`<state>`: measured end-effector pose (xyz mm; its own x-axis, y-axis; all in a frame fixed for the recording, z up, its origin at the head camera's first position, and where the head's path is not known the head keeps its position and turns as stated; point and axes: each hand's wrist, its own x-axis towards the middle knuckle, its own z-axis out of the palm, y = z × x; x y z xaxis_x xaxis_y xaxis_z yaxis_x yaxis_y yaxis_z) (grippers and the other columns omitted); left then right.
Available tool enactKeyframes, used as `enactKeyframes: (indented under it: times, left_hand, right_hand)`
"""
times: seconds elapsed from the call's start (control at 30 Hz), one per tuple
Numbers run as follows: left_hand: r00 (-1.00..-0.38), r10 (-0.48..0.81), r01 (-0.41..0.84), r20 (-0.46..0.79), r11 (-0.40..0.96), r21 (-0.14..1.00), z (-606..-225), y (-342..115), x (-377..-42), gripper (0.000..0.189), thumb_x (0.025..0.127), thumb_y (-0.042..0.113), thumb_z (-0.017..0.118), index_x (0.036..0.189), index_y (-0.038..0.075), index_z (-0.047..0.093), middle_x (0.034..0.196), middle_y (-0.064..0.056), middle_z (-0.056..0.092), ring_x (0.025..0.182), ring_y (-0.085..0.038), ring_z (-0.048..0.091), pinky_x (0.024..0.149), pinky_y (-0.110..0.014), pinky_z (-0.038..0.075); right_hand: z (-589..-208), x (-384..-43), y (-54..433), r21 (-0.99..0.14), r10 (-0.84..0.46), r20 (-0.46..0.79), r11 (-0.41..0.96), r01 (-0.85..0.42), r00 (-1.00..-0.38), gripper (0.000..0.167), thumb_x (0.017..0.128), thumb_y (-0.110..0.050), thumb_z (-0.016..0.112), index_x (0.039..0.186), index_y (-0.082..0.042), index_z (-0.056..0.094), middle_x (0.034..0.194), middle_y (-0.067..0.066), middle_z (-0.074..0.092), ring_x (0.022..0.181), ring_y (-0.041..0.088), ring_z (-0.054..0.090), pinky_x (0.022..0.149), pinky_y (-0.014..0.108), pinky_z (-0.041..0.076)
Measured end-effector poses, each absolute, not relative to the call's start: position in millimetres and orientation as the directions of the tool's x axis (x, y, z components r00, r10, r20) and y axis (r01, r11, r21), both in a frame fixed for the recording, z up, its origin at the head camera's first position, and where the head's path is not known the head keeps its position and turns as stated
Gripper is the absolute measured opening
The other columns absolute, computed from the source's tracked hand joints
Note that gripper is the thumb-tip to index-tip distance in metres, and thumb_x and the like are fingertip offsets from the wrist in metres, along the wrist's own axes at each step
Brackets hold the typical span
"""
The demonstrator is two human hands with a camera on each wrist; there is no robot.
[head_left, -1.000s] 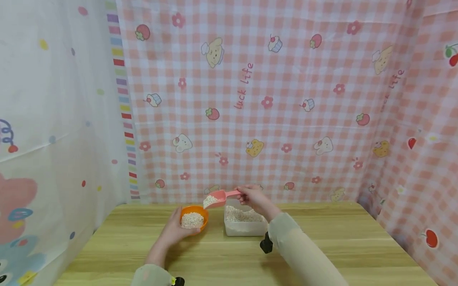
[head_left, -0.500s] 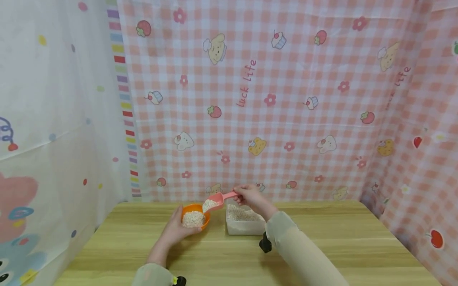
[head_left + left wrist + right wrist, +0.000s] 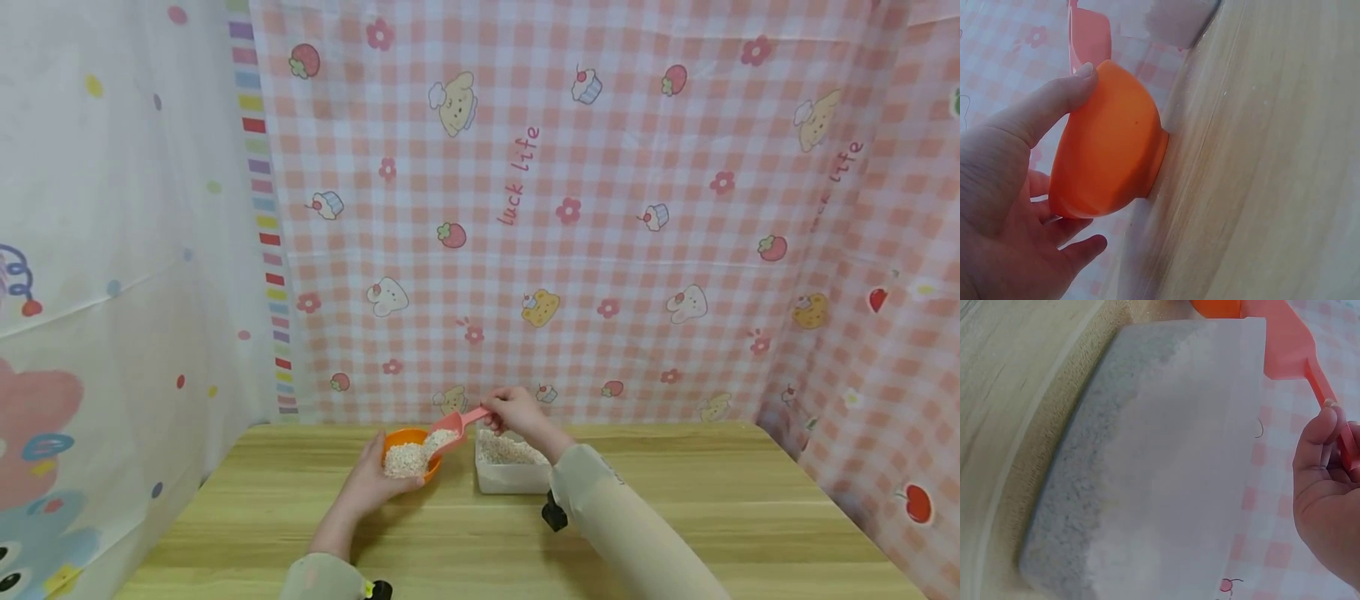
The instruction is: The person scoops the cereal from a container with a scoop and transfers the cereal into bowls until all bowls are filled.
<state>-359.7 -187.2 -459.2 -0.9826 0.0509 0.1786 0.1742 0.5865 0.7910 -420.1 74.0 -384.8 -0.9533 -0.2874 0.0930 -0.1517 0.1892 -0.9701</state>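
My left hand [image 3: 372, 482] holds an orange bowl [image 3: 407, 435], thumb at the near rim and fingers around the far side. Pale flakes, like oats [image 3: 405, 461], heap inside it. In the left wrist view the foot of the bowl [image 3: 1113, 144] is down at the wooden table. My right hand [image 3: 519, 416] pinches the handle of a pink scoop [image 3: 454, 420]. The scoop tilts down to the left, its lip over the bowl's right side and flakes at its front. In the right wrist view, thumb and fingertips grip the scoop [image 3: 1288, 347] by its handle.
A translucent white tub [image 3: 513, 480] of the same flakes stands right of the bowl, below my right forearm. The wooden table [image 3: 675, 500] stretches out on both sides. A pink checked curtain [image 3: 600, 250] hangs behind it, with a white printed one [image 3: 142, 333] at left.
My right hand has moved left and slightly down with the scoop, tipping it further over the bowl, and flakes have slid towards its lip. My left hand still holds the bowl in place.
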Motion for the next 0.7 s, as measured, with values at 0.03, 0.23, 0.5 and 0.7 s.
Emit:
enactKeyframes:
  times: [0.03, 0.23, 0.5, 0.7]
  left_hand:
    - [-0.983, 0.051, 0.174, 0.179, 0.585, 0.792, -459.3, -187.1, -359.7, 0.114, 0.071, 0.034, 0.086, 0.15, -0.009, 0.017, 0.152, -0.033, 0.02, 0.134, -0.051, 0.028, 0.106, -0.064, 0.026]
    - [-0.983, 0.047, 0.171, 0.176, 0.58, 0.797, -459.1, -186.5, -359.5, 0.113, 0.071, 0.033, 0.086, 0.15, -0.009, 0.017, 0.152, -0.033, 0.02, 0.135, -0.051, 0.028, 0.107, -0.064, 0.026]
    - [-0.985, 0.044, 0.161, 0.167, 0.583, 0.796, -457.3, -185.8, -357.6, 0.114, 0.07, 0.035, 0.086, 0.15, -0.009, 0.017, 0.152, -0.031, 0.019, 0.135, -0.05, 0.027, 0.107, -0.063, 0.026]
    - [-0.987, 0.044, 0.151, 0.155, 0.586, 0.796, -455.8, -185.2, -356.2, 0.115, 0.07, 0.036, 0.086, 0.15, -0.008, 0.017, 0.153, -0.031, 0.019, 0.136, -0.05, 0.026, 0.107, -0.064, 0.025]
  right_hand:
    - [-383.7, -419.3, 73.3, -0.966, -0.288, 0.104, 0.197, -0.165, -0.952, 0.023, 0.098, -0.007, 0.053, 0.098, 0.011, 0.066, 0.062, 0.006, 0.059, 0.052, 0.01, 0.052, 0.049, 0.02, 0.048]
    - [-379.2, -417.1, 70.9, -0.948, -0.299, 0.129, 0.242, -0.206, -0.945, 0.022, 0.098, -0.006, 0.053, 0.097, 0.01, 0.067, 0.063, 0.007, 0.06, 0.051, 0.011, 0.053, 0.049, 0.02, 0.049]
    - [-377.2, -411.9, 66.6, -0.928, -0.342, 0.121, 0.294, -0.228, -0.932, 0.023, 0.098, -0.01, 0.055, 0.094, 0.008, 0.068, 0.066, 0.007, 0.061, 0.053, 0.011, 0.054, 0.051, 0.021, 0.05]
    - [-373.1, -406.0, 58.7, -0.862, -0.446, 0.182, 0.358, -0.36, -0.876, 0.023, 0.099, -0.01, 0.054, 0.088, 0.005, 0.068, 0.064, 0.009, 0.062, 0.051, 0.01, 0.053, 0.05, 0.027, 0.051]
